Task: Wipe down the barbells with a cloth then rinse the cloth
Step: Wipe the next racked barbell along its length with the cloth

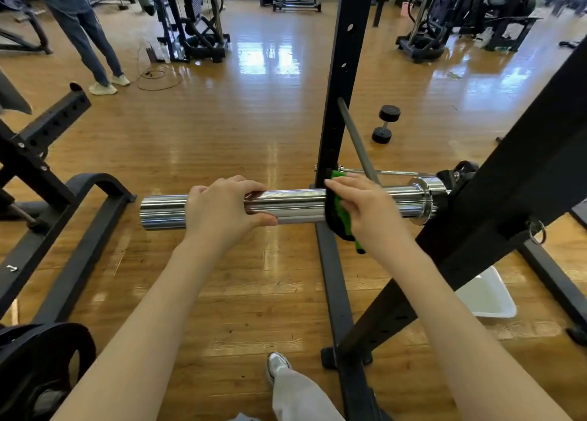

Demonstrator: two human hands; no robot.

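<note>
Gripping chrome barbell sleeve (295, 205) mid-frame: left hand (222, 209). Right hand (365, 210) clutches one green cloth (341, 207), mostly hidden.

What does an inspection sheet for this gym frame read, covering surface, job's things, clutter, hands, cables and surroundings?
Surface: glossy wooden floor.
Job's things: chrome barbell sleeve on the black rack; green cloth wrapped round it.
Clutter: dumbbell; white tub.
Hands: left hand grips the sleeve; right hand holds the cloth on it.
Cables: loose cable on the floor.
Surroundings: gym machines; a person's legs.
</note>
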